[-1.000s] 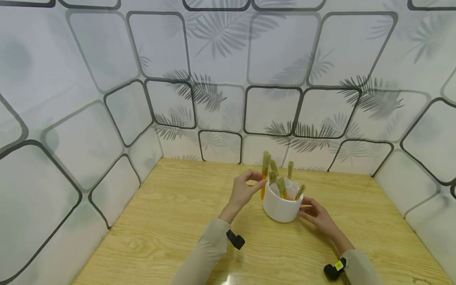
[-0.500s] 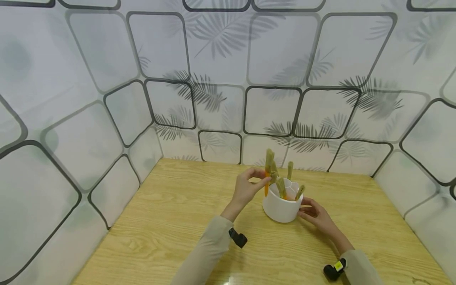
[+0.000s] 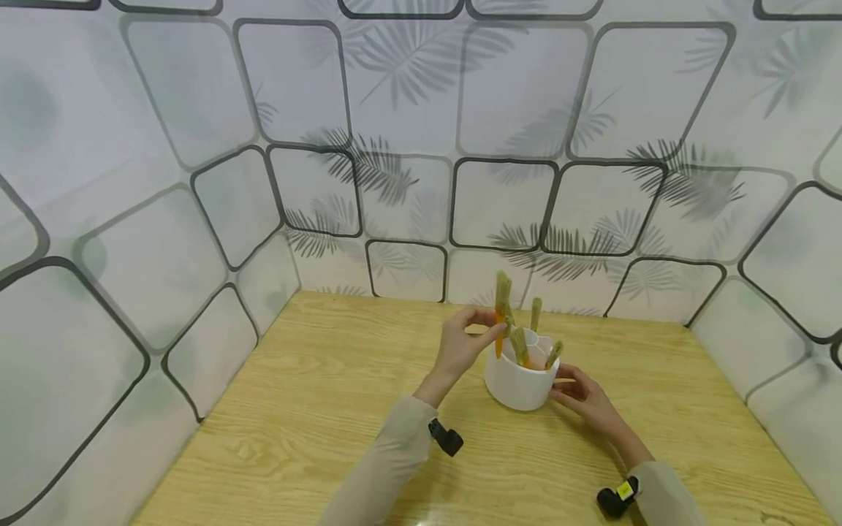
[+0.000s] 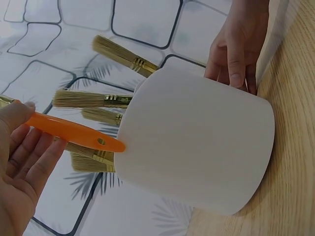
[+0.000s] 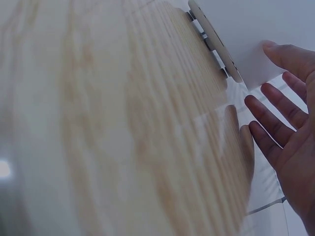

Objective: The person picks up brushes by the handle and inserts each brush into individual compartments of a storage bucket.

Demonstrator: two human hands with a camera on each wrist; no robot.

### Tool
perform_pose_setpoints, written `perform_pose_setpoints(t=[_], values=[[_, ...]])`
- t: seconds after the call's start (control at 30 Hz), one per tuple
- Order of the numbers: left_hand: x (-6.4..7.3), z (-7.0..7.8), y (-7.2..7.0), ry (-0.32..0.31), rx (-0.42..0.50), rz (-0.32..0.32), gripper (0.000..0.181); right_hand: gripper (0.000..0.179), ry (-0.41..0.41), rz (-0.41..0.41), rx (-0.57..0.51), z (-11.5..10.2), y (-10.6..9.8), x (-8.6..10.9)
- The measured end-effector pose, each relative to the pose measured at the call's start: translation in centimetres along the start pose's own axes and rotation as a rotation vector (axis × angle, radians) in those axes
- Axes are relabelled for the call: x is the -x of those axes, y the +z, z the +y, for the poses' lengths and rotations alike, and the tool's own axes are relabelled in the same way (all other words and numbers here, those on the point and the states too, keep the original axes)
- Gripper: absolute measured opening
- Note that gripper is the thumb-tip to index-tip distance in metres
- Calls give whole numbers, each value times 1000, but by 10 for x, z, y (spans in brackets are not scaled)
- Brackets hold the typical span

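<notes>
My left hand (image 3: pixel 460 343) pinches a paintbrush (image 3: pixel 503 292) by its orange handle, bristles up. The handle's lower end overlaps the near-left rim of a round white brush holder (image 3: pixel 516 389) in the head view. In the left wrist view the orange handle (image 4: pixel 74 132) points at the top edge of the holder (image 4: pixel 197 142). Several other paintbrushes (image 3: pixel 519 345) stand in the holder with pale bristles upward. My right hand (image 3: pixel 588 402) rests against the holder's right side; in the right wrist view its thumb touches the white wall and its fingers are loosely extended.
The holder stands on a wood-grain table (image 3: pixel 316 380). Patterned white walls (image 3: pixel 408 197) enclose the table at the back, left and right. A small black camera (image 3: pixel 446 438) is worn on the left wrist, another camera (image 3: pixel 617 500) on the right.
My left hand has moved right and slightly up, carrying the paintbrush from beside the holder to over its left rim. The right hand and holder have stayed in place.
</notes>
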State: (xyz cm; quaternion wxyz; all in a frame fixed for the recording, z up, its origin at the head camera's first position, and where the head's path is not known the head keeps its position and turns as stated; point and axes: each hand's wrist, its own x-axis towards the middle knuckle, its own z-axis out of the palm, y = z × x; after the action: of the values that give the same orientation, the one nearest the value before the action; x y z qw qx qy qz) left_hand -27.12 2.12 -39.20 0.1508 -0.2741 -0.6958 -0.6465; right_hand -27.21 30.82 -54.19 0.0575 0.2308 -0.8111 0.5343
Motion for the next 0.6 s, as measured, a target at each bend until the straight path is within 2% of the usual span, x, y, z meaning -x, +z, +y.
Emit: perform_pose_setpoints(t=[0.6], values=[[-5, 1, 5, 49, 3, 14, 20, 49, 10, -4, -11, -1, 0, 1]])
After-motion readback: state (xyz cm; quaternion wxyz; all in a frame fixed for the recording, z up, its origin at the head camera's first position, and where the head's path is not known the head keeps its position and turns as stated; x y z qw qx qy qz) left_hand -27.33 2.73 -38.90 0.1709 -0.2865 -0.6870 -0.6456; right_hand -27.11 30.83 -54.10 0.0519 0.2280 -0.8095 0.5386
